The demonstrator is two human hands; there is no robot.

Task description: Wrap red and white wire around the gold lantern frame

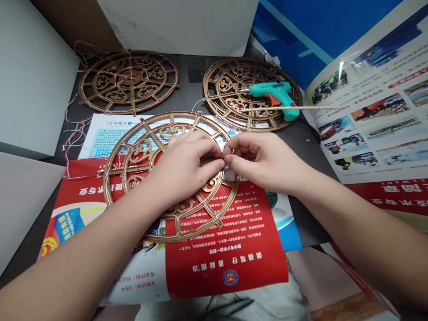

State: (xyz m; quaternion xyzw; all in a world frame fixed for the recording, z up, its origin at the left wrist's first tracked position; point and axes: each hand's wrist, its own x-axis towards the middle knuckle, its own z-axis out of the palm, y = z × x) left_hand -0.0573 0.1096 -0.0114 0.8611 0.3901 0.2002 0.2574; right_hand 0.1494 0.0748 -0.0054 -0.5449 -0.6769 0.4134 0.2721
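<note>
A round bronze-coloured openwork frame [172, 120] with scroll ornaments and wires along its rings lies on the papers before me. Across its right half rests my left hand [185, 167], thumb and index finger closed in a pinch near the right rim. My right hand [262, 156] meets it there, its fingers also pinched together. A thin wire [231, 129], reddish and pale, runs up from between the fingertips toward a second frame behind. The wire's end is hidden by my fingers.
Behind lie another round frame [129, 109] with loose wires [68, 129] and a frame [209, 96] bearing a teal glue gun [272, 90] and thin wooden stick [301, 108]. Printed leaflets [227, 258] cover the dark table [190, 100]. White panels and an upright poster [384, 111] hem the sides.
</note>
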